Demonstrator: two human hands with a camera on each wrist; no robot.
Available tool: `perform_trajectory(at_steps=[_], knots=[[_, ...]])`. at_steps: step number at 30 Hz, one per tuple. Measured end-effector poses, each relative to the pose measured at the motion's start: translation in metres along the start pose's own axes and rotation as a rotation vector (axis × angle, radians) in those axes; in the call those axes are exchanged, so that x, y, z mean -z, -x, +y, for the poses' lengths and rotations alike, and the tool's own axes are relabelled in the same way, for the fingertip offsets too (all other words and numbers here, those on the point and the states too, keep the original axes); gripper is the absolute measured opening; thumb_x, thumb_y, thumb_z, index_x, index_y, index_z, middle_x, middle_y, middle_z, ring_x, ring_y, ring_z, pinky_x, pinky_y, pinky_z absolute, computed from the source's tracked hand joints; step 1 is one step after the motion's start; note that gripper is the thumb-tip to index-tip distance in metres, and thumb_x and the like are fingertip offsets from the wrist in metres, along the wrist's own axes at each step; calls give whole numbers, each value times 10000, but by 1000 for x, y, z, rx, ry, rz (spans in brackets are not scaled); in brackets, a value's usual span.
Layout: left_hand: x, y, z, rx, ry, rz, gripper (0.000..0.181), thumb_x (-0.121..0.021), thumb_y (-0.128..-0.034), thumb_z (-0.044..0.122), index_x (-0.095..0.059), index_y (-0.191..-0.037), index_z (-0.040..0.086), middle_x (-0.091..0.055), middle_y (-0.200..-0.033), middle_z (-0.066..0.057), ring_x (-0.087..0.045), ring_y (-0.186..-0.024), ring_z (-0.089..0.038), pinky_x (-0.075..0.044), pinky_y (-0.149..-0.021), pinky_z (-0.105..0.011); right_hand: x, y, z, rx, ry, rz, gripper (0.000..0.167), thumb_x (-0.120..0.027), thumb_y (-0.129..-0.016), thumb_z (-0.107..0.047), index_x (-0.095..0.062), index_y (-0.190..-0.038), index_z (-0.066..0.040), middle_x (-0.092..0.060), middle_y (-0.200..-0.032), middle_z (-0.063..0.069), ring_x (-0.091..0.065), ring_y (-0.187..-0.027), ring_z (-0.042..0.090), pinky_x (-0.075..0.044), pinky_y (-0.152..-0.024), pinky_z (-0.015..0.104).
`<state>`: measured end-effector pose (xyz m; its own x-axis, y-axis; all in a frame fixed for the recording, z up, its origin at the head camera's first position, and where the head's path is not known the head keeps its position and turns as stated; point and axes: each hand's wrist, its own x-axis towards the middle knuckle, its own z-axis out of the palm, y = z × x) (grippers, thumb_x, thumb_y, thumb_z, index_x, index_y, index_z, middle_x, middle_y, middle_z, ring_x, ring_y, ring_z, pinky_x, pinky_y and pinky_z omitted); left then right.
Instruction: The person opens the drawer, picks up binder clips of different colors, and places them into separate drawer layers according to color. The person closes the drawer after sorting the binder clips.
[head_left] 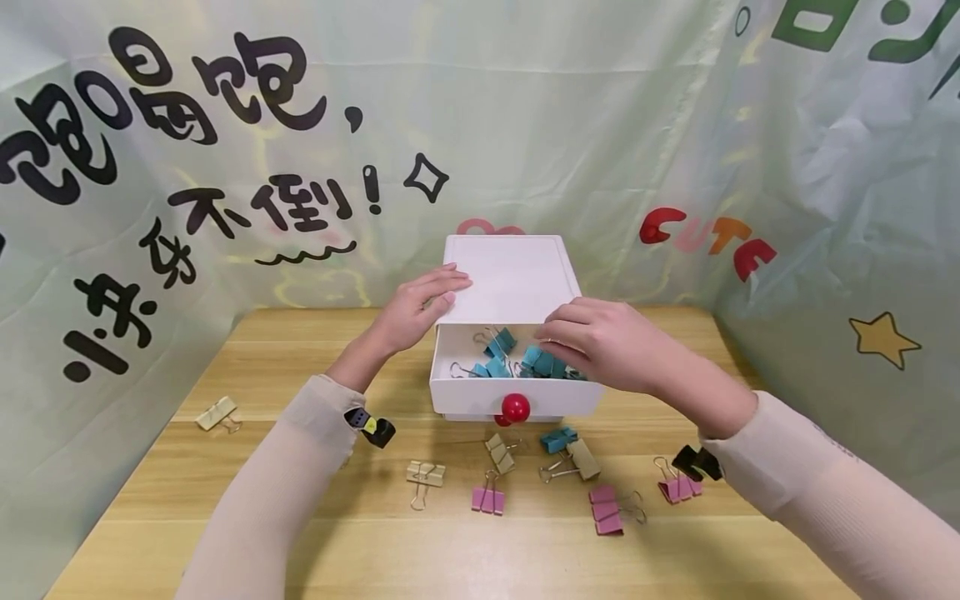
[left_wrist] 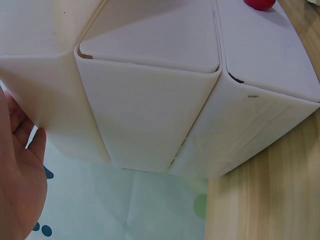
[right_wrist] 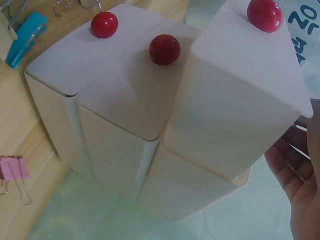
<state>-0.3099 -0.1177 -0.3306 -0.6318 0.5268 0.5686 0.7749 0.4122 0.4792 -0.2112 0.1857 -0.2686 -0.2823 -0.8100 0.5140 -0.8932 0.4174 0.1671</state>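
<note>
A white drawer chest (head_left: pixel 510 279) with red ball knobs stands on the table, its top drawer (head_left: pixel 457 396) pulled out. Inside that drawer lie several blue binder clips (head_left: pixel 495 343). My left hand (head_left: pixel 416 307) rests with extended fingers on the left edge of the chest's top; its fingers also show against the side wall in the left wrist view. Over the drawer's right side is my right hand (head_left: pixel 607 342), fingers bent inward and down near the blue clips. Its fingertips are partly hidden, so whether they pinch a clip is unclear. The drawer hides part of them in the right wrist view.
In front of the chest lie beige binder clips (head_left: pixel 426 474), pink binder clips (head_left: pixel 606 510) and one blue binder clip (head_left: pixel 558 439). Another beige clip (head_left: pixel 217 413) lies far left. A printed cloth (head_left: pixel 525 125) hangs behind and beside the wooden table (head_left: pixel 360 542).
</note>
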Motion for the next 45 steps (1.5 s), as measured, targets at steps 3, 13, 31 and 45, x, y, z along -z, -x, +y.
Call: perform_trajectory(at_steps=[3,13,31,45], knots=[[0,0,1,-1,-1,-1,365,-464,-1028,256,-641,-1302,95,-565,-1387,-46,-372,-1393,-168,-259,-1159,-404,2,10,-3,-29,-20,5,212,-739,-877,-216,-739,-1042,-84,-704,-957,15,-659,-865,176,-578,-733,376],[1,-1,0,-7,-8,-5,370,-464,-1028,259,-637,-1307,87,-570,-1382,-49,-376,-1391,-170,-258,-1160,-393,6,41,-15,-117,-24,118,388,-527,-1004,-417,-724,-1097,-96,-702,-1046,14,-669,-933,209,-567,-779,435],[1,-1,1,5,0,-18,379,-457,-1029,263,-630,-1313,82,-562,-1390,-56,-369,-1394,-171,-254,-1161,-394,-6,107,-26,-392,-8,146,364,-630,-956,-353,-675,-1214,-100,-680,-1160,53,-644,-1054,259,-539,-807,468],[1,-1,1,15,-3,-24,382,-456,-1029,271,-626,-1320,90,-555,-1398,-49,-356,-1401,-164,-247,-1163,-408,-28,132,-30,-586,-126,11,522,-764,-854,-229,-601,-1331,-91,-643,-1253,140,-631,-1086,373,-539,-811,557]])
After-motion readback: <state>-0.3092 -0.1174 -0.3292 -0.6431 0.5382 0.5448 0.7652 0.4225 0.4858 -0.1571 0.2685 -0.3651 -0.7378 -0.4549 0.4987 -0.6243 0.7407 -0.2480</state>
